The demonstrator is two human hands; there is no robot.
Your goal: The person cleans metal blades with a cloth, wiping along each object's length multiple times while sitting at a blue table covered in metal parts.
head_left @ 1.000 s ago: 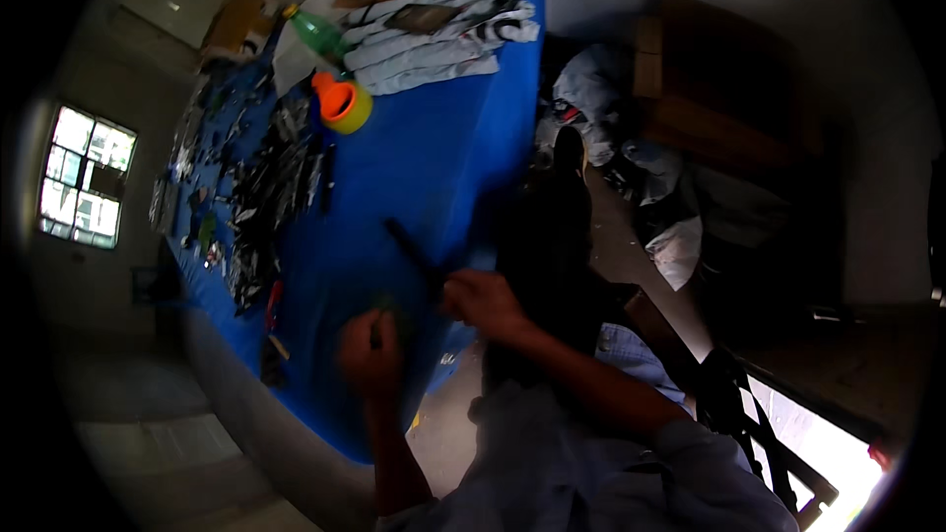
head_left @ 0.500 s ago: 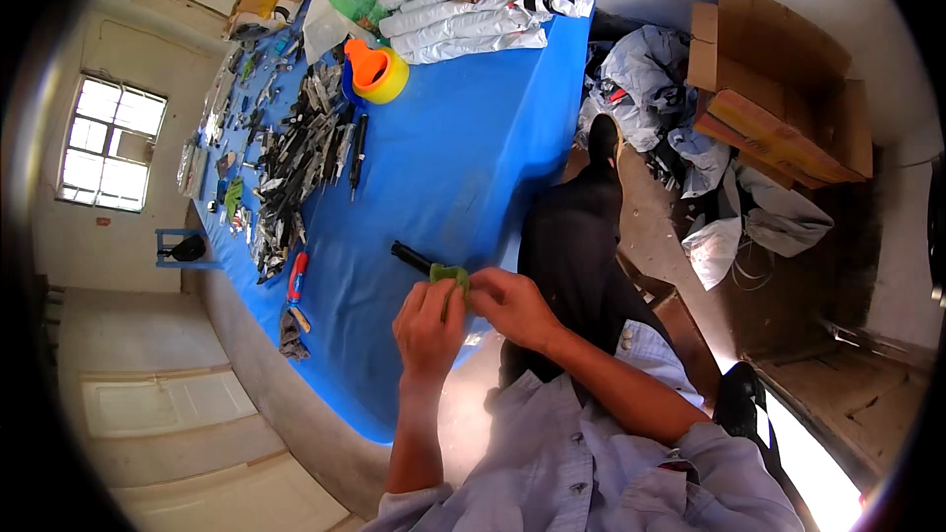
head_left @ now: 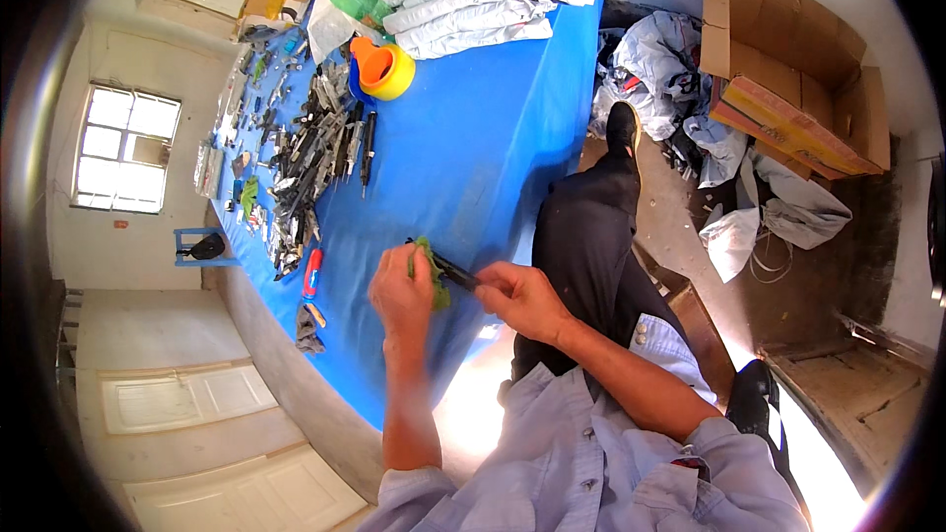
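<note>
- Cloth, small green rag (head_left: 431,271), half hidden inside my closed left hand (head_left: 402,294).
- My right hand (head_left: 522,298) pinches the slim black tool (head_left: 448,269), above the blue table (head_left: 473,148) edge.

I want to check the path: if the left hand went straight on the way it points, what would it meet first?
Probably the red tool on the blue table, beyond the left hand; depth is unclear.
</note>
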